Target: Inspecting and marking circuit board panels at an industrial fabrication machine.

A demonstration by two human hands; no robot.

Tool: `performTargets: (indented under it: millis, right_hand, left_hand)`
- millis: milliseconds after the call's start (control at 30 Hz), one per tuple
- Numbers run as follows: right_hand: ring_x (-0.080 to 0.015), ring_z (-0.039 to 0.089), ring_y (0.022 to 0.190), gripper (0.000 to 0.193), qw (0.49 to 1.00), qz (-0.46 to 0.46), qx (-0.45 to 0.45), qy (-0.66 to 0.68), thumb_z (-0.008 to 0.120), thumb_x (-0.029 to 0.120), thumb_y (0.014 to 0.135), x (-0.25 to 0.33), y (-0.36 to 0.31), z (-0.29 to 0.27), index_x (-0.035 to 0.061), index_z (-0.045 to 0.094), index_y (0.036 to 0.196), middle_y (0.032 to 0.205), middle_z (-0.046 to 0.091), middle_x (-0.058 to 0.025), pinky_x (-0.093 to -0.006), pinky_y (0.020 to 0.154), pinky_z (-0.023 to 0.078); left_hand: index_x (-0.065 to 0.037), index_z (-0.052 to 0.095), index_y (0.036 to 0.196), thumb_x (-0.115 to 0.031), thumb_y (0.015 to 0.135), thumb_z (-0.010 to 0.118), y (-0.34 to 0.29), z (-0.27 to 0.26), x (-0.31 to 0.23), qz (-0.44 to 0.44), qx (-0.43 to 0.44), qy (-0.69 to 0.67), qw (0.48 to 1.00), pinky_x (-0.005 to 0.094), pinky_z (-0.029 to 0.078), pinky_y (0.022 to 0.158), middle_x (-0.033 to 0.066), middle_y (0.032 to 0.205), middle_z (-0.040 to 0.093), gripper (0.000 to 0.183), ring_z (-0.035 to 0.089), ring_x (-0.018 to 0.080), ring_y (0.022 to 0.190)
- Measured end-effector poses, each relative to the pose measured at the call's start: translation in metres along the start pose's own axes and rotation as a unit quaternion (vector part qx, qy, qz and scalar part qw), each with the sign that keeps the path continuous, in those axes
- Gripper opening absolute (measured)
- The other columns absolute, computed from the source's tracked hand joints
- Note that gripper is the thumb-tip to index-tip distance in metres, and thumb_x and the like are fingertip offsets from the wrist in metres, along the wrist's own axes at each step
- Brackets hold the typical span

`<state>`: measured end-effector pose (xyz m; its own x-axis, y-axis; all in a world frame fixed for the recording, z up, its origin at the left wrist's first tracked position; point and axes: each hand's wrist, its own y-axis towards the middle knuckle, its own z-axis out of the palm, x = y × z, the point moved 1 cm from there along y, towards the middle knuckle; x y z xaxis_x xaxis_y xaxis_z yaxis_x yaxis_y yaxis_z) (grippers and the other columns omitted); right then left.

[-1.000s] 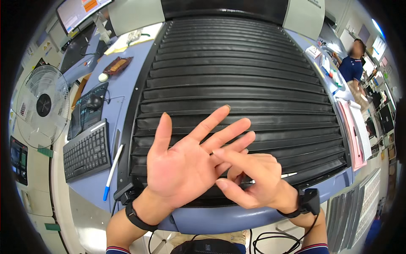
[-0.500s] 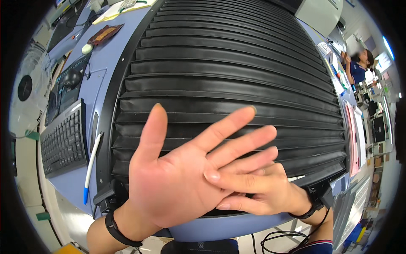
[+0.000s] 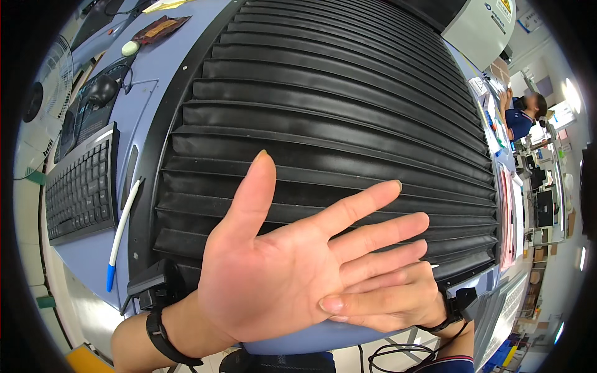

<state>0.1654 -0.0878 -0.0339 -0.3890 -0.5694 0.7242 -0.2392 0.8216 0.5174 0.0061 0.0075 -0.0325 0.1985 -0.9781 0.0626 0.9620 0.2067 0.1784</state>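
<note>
My left hand (image 3: 280,273) is held up palm toward me, thumb and fingers spread, holding nothing. From the right, my right hand (image 3: 392,304) grips the little-finger edge of that palm, its thumb pressed on the skin. Both wrists wear black straps, with a black device (image 3: 155,283) at the left and another black device (image 3: 461,304) at the right. Behind the hands stretches a black pleated bellows cover (image 3: 329,118). A thin white tip (image 3: 435,266) shows just beyond my right hand; I cannot tell whether it is held.
On the blue table left of the bellows lie a white pen with blue end (image 3: 124,230), a black keyboard (image 3: 84,193) and a mouse (image 3: 102,91). A fan (image 3: 46,93) stands further left. Papers (image 3: 507,217) lie to the right; a co-worker (image 3: 521,118) sits beyond. A cable (image 3: 398,357) hangs below.
Both hands have shifted slightly right and down in view. My right thumb has slid from the middle of the left palm toward its lower outer edge. The view has tilted a little.
</note>
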Motion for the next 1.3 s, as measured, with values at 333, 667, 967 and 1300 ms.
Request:
performTargets:
  millis: [333,667,967,1300]
  right_hand:
    - [-0.0153,0.065,0.055,0.052,0.995,0.017,0.075,-0.062,0.085,0.005,0.082,0.006,-0.014,0.007,0.0055,0.07,0.131,0.069,0.069,-0.0014,-0.0255,0.052,0.047]
    - [-0.0065,0.043,0.054,0.05,0.993,0.004,0.114,-0.024,0.068,0.0,0.077,0.015,-0.016,-0.002,0.0116,0.076,0.125,0.067,0.043,0.0041,-0.0227,0.047,0.037]
    - [-0.0223,0.072,0.084,0.037,0.986,0.002,0.169,0.009,0.07,-0.008,0.09,0.016,-0.016,-0.008,0.0079,0.075,0.124,0.097,0.074,-0.012,-0.0328,0.076,0.053]
    - [-0.0097,0.043,0.052,0.049,0.99,-0.035,0.081,-0.107,0.073,0.001,0.079,0.009,-0.024,0.007,0.0099,0.075,0.127,0.065,0.046,0.005,-0.0249,0.05,0.04]
  left_hand:
    - [-0.001,-0.001,0.164,-0.089,0.092,0.021,-0.006,-0.001,0.006,0.026,-0.052,0.028,0.998,0.0455,0.004,0.13,0.0299,0.169,-0.002,0.116,0.001,0.039,0.159]
    - [-0.003,-0.006,0.164,-0.094,0.087,0.016,-0.008,-0.009,0.014,0.014,-0.015,-0.026,0.999,0.0426,0.002,0.129,0.0287,0.17,-0.006,0.122,-0.001,0.0343,0.16]
    - [-0.004,-0.01,0.164,-0.097,0.083,0.014,-0.009,-0.002,0.016,0.009,-0.006,-0.081,0.997,0.0461,-0.004,0.128,0.0273,0.17,-0.012,0.125,-0.008,0.036,0.159]
    - [-0.002,-0.012,0.163,-0.088,0.092,0.012,-0.002,-0.027,0.015,0.024,0.095,-0.022,0.995,0.0528,0.001,0.127,0.0366,0.166,-0.006,0.114,-0.004,0.0432,0.158]
